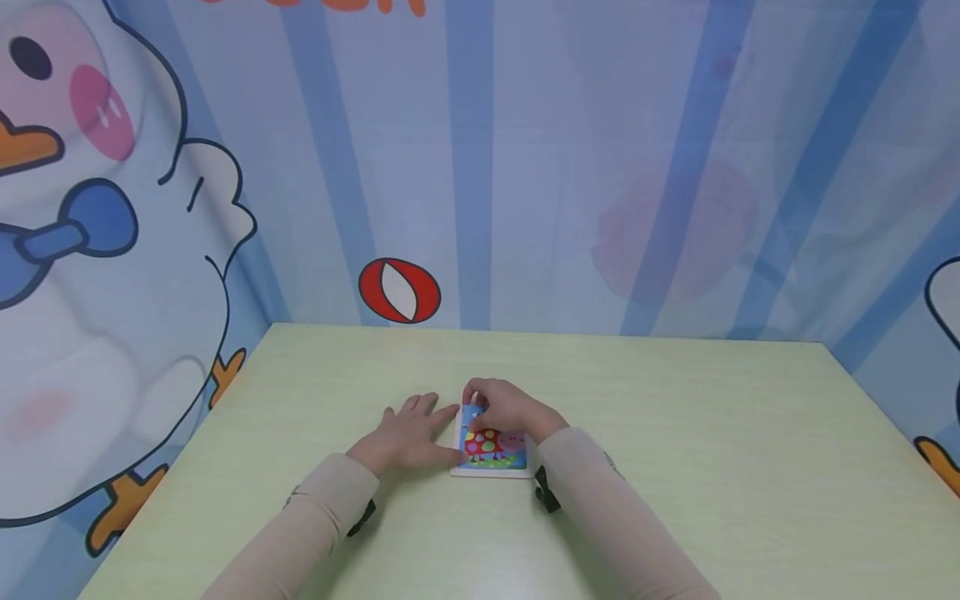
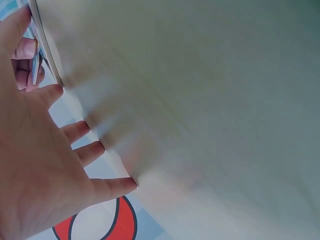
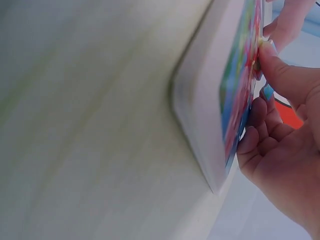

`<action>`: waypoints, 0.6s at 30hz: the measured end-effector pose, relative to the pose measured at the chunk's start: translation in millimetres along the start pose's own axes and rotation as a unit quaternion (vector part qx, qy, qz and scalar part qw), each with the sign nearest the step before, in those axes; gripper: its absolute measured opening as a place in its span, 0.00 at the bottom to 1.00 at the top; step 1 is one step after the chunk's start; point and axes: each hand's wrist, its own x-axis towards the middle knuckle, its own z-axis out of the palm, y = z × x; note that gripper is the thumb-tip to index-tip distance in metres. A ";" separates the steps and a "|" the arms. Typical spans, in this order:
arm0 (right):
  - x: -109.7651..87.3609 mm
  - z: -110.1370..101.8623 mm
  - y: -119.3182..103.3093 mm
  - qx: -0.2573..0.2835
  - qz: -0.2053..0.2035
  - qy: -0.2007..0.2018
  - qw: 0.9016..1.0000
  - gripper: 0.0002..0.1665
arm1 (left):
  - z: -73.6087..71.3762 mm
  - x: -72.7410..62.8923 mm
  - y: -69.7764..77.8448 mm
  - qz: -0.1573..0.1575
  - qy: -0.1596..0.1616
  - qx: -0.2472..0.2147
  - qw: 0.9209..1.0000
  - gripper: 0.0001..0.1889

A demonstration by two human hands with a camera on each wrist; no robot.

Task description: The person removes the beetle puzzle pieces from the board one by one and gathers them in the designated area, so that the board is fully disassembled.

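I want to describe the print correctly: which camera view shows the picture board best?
The head view: it shows the picture board from above, with the right hand covering part. The right wrist view shows it at a steep slant; the left wrist view, mainly its edge.

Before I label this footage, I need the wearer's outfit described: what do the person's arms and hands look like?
The left sleeve and right sleeve are long and pale beige, each with a small black fitting near the wrist, its details unclear. The left hand and right hand wear no gloves.
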 end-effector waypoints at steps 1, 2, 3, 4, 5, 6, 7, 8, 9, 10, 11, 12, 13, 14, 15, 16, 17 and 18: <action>-0.1 -0.4 0.1 0.000 -0.002 0.000 1.000 0.13 | 0.0 0.2 -0.1 -0.002 0.000 0.000 1.000 0.43; -0.2 -0.7 0.4 0.001 -0.002 0.001 1.000 0.13 | 0.2 0.5 0.0 -0.002 0.000 0.000 1.000 0.43; -0.4 -1.0 0.7 0.002 -0.003 0.001 1.000 0.12 | 0.4 1.0 -0.2 -0.003 0.000 -0.001 1.000 0.43; -0.6 -1.2 1.1 0.002 -0.005 0.002 1.000 0.12 | 0.5 1.3 -0.2 -0.003 0.001 -0.003 1.000 0.43; -0.9 -1.5 1.6 0.004 -0.006 0.003 1.000 0.12 | 0.4 1.4 0.0 -0.003 0.002 -0.004 1.000 0.43; -1.1 -1.8 2.4 0.006 -0.008 0.006 1.000 0.11 | 0.6 1.7 0.1 -0.002 0.003 -0.004 1.000 0.43; -1.4 -2.1 3.5 0.009 -0.010 0.008 1.000 0.10 | 0.6 1.8 0.1 -0.003 0.002 -0.004 1.000 0.43; -2.0 -2.4 4.5 0.013 -0.011 0.012 1.000 0.09 | 0.7 1.9 0.3 -0.003 0.002 -0.003 1.000 0.43; -2.4 -2.7 5.7 0.016 -0.013 0.017 1.000 0.08 | 0.7 2.0 0.4 -0.004 0.001 -0.002 1.000 0.43; -2.9 -3.0 6.9 0.020 -0.016 0.021 0.999 0.07 | 0.7 1.9 0.6 -0.004 0.001 -0.002 1.000 0.44; -3.4 -3.4 8.0 0.026 -0.017 0.026 0.999 0.07 | 0.7 1.9 0.8 -0.004 0.000 -0.001 1.000 0.44; -3.8 -3.7 9.1 0.032 -0.019 0.029 0.999 0.06 | 0.8 1.9 0.9 -0.005 -0.001 -0.001 1.000 0.44; -4.2 -4.1 10.3 0.039 -0.021 0.031 0.999 0.06 | 0.6 1.8 1.0 -0.006 -0.002 -0.001 1.000 0.44; -4.7 -4.4 11.0 0.045 -0.021 0.033 0.998 0.06 | 0.4 1.8 1.2 -0.006 -0.003 -0.001 1.000 0.44; -5.1 -4.9 11.7 0.051 -0.022 0.034 0.998 0.07 | 0.2 1.8 1.4 -0.006 -0.003 -0.002 1.000 0.44; -5.5 -5.4 12.4 0.057 -0.024 0.035 0.997 0.07 | 0.1 1.9 1.6 -0.006 -0.003 -0.002 1.000 0.44; -5.7 -5.8 13.2 0.063 -0.025 0.035 0.997 0.07 | 0.1 2.0 1.6 -0.007 -0.003 -0.003 1.000 0.44; -5.9 -6.2 14.2 0.068 -0.026 0.036 0.997 0.07 | 0.1 2.0 1.6 -0.007 -0.004 -0.003 1.000 0.44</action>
